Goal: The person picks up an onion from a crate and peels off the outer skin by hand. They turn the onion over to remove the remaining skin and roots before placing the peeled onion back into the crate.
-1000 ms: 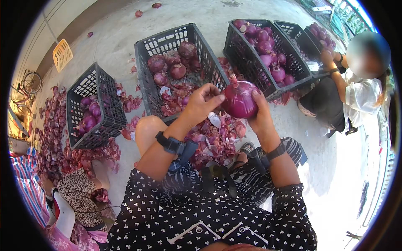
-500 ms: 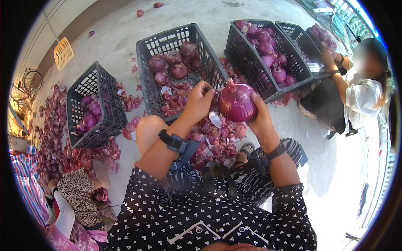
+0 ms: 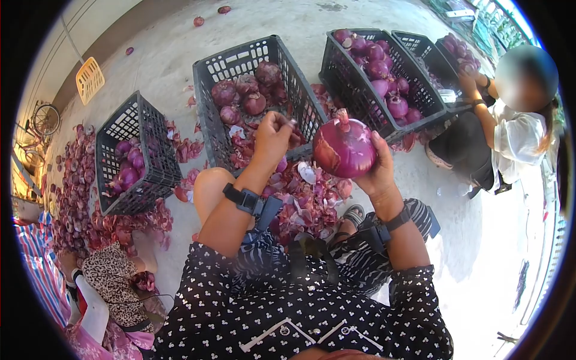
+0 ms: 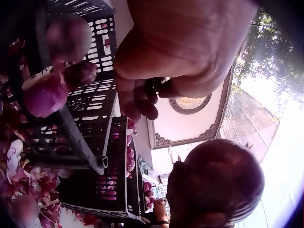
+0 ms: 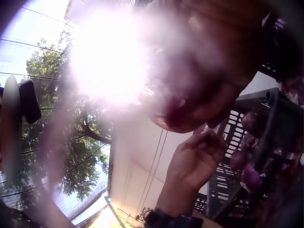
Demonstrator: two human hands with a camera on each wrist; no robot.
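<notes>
Right hand (image 3: 379, 171) holding red onion (image 3: 342, 150), black crates (image 3: 363, 99)

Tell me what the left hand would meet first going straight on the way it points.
Probably the side wall of the crate in front; depth is unclear, so the left hand might pass above it.

Use the pale wall (image 3: 103, 21) as your reference: a bicycle (image 3: 46, 118) stands near it, grey floor (image 3: 270, 21) spreads from its base, and sunlight (image 3: 480, 258) whitens the floor opposite.
</notes>
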